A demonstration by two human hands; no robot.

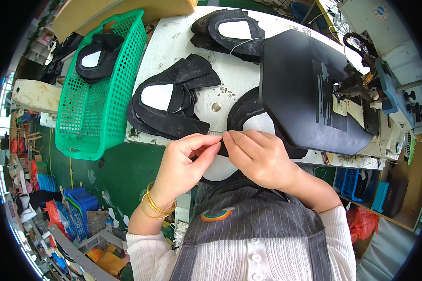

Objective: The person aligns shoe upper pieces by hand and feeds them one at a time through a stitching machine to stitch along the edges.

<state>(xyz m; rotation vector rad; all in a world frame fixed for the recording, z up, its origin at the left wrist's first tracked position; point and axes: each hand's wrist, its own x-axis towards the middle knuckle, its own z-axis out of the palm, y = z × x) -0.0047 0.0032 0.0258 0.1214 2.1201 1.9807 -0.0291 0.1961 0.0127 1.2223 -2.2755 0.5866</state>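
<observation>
My left hand [183, 161] and my right hand [262, 157] meet at the front edge of the table. Both are closed in a pinch, thumbs and fingertips together, on the edge of a black shoe upper with a white lining [219, 170]. It hangs below the fingers, partly covered by them. Exactly what the fingertips press together is hidden. Just beyond my right hand lies another black upper [243, 107] with a white patch, partly under the black machine plate [295, 84]. To the left rests a fanned stack of black uppers [152, 114].
A sewing machine head [361, 89] stands at the right, beside the plate. More black uppers [229, 30] lie at the back of the white table [176, 40]. At the left, a green basket [103, 112] holds another upper [101, 58]. A small round metal disc [216, 107] sits mid-table.
</observation>
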